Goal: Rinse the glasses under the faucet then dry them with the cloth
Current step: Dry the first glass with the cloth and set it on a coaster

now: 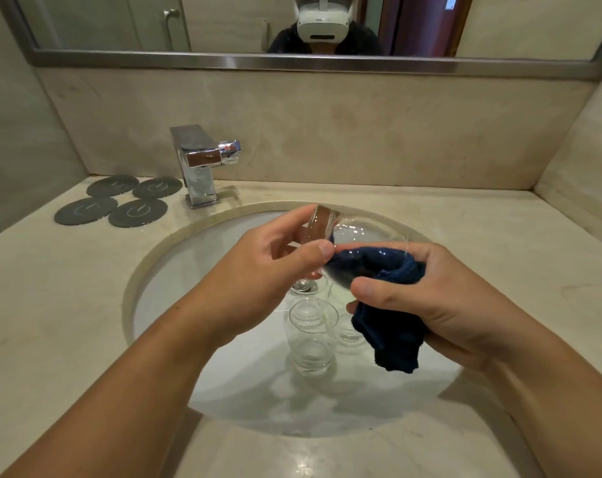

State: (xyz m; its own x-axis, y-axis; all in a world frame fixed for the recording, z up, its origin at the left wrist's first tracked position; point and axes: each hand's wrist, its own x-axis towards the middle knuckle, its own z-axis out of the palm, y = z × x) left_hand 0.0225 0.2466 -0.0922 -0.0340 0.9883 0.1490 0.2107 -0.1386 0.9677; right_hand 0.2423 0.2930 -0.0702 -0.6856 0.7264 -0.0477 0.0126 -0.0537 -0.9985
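While a glass (354, 229) is gripped near its base by the left hand (258, 270) and held tilted above the sink (175, 263), a blue cloth (389, 339) is clutched by the right hand (441, 305) and pushed into its mouth. More glasses (311, 336) are seen in the sink below; the faucet (199, 160) stands behind, leftward.

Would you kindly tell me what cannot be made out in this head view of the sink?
Head view, glasses in the sink: their number is unclear, as the left hand, right hand and cloth cover some.
Head view, held glass: transparent; remaining wetness cannot be told.
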